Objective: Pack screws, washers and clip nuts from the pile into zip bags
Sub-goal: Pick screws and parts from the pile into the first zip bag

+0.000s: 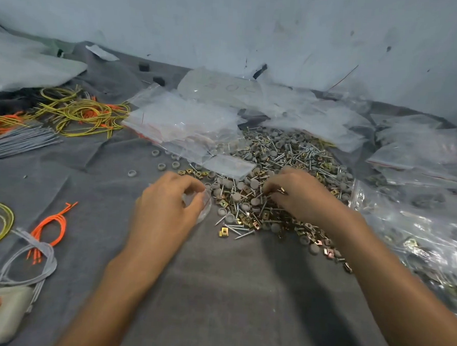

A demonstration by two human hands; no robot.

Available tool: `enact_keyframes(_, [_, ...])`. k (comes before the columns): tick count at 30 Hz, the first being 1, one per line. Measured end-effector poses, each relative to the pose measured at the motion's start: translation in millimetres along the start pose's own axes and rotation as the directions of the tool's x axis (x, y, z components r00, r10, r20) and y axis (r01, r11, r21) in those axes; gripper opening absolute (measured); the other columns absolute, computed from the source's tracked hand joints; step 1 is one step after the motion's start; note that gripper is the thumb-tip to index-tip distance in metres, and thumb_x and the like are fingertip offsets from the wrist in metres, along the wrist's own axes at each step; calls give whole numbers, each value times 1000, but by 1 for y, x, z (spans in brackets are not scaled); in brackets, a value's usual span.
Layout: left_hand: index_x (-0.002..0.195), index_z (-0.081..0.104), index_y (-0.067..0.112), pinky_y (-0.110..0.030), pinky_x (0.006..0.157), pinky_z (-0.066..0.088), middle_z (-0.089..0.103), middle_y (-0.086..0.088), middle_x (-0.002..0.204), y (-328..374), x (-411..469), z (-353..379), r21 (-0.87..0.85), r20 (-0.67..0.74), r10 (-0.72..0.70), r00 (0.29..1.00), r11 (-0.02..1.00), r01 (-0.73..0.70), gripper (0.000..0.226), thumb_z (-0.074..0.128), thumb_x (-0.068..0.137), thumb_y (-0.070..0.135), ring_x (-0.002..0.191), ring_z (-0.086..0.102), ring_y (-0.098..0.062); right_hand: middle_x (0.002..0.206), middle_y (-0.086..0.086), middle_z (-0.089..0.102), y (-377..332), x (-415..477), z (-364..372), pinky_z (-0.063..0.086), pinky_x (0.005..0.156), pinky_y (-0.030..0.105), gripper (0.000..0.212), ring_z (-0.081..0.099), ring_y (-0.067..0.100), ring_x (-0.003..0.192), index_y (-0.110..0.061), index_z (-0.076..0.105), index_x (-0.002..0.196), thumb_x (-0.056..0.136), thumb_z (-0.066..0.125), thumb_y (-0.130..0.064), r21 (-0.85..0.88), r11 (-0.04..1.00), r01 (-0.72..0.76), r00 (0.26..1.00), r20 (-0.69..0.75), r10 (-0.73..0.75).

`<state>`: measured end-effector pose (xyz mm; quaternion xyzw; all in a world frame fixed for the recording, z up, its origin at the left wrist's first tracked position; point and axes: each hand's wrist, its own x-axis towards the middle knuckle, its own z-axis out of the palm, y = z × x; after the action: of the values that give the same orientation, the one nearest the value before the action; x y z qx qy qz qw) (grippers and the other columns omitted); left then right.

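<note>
From the head camera, a pile (289, 155) of screws, grey washers and brass clip nuts lies on a grey cloth (242, 292). The left hand (167, 209) is at the pile's near left edge, its fingers curled round a small clear bag (204, 207). The right hand (300, 195) rests on the pile's near side with its fingers bent down and the tips close together among the pieces; I cannot tell whether they pinch anything. Empty zip bags (185, 123) overlap the pile's far left edge. Filled bags (417, 235) lie to its right. Yellow wires (85, 112) lie well to its left.
</note>
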<state>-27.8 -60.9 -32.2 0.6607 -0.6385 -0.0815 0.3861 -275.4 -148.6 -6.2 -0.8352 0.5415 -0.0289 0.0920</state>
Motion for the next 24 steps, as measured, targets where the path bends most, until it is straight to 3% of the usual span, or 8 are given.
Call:
enact_keyframes(5, [92, 73, 33, -35, 80, 50, 68, 13, 93, -5, -2, 1, -14, -1, -33, 999, 999, 33, 5, 71, 87, 32, 75, 57, -12, 112, -16, 50, 0, 0, 5, 42, 90, 27, 33, 49, 6, 102, -37, 61, 122, 95, 64, -19, 34, 998, 59, 997, 39, -60])
enact_keyframes(12, [101, 74, 29, -23, 79, 44, 73, 17, 93, -7, -3, 5, -47, 51, -106, 993, 993, 108, 17, 73, 85, 33, 74, 56, -3, 115, -8, 55, -6, 4, 9, 48, 95, 41, 26, 54, 15, 108, -32, 61, 120, 95, 66, -39, -68, 992, 107, 992, 79, -101])
enact_keyframes(18, [100, 74, 30, -28, 84, 49, 72, 18, 91, -8, -2, 4, -60, 88, -140, 986, 987, 146, 14, 73, 85, 33, 77, 63, -6, 98, -14, 59, -1, -1, -2, 54, 90, 30, 18, 56, 2, 88, -27, 70, 104, 101, 54, -34, -6, 997, 77, 992, -104, -77])
enact_keyframes(22, [92, 69, 36, -27, 79, 48, 66, 25, 84, -6, -2, 2, -84, 131, -175, 976, 979, 187, 8, 71, 85, 35, 71, 60, 4, 97, -19, 61, -2, -12, -12, 57, 87, 31, 19, 60, -1, 88, -29, 69, 115, 99, 59, -28, 91, 996, 21, 986, -168, -5])
enact_keyframes(24, [85, 69, 36, -28, 79, 48, 67, 21, 82, -5, -3, 2, -79, 123, -162, 979, 982, 172, 3, 70, 85, 33, 69, 59, 1, 91, -20, 64, -5, -22, -15, 59, 83, 31, 16, 62, -2, 85, -29, 69, 111, 96, 65, -25, 188, 982, -3, 978, -206, 42])
